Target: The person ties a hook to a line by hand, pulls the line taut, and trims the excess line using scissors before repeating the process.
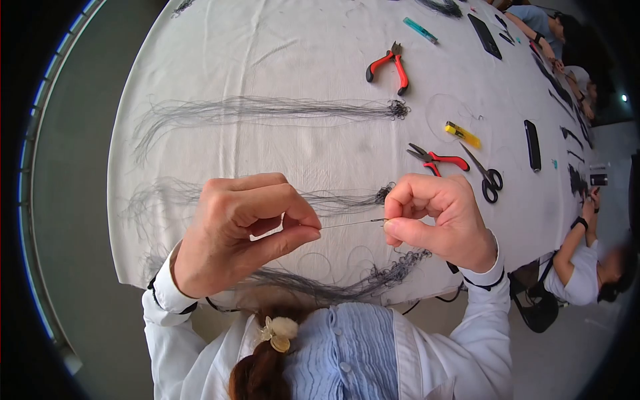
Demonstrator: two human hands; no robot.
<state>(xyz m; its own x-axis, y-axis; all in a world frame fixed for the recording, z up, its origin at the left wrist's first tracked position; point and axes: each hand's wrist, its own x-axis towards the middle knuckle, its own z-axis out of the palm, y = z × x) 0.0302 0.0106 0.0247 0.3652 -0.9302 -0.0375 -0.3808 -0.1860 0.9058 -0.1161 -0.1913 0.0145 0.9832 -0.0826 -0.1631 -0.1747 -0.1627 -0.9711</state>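
A thin strand [351, 224] is stretching between the two hands, close to the centre of the frame, above the tabletop [320, 157]. The left hand [230, 223] is holding its left end in a narrow pinch, and the right hand [443, 223] is pinching the other end, where a short darker part is showing (it is too small for me to tell what it is).

The strand is looking almost straight. I am judging it to be very light and soft in bending, getting its straightness from the two pinches and not from stiffness of its own. Being so fine, it is probably slipping easily from a loose grip and breaking or kinking under a hard pull. Both ends are therefore seeming the proper places to take hold, with small and gentle pressure.

Similar fine strands are lying in an upper bundle [267, 110], a middle bundle [340, 199] partly behind the hands, and a lower bundle [320, 285]; their right ends are curling and are likely tangling easily.

About writing, I am finding no brand or label that can be read. The yellow cutter [463, 135] and the dark phone [532, 145], both right of centre, are showing no readable letters at this size.
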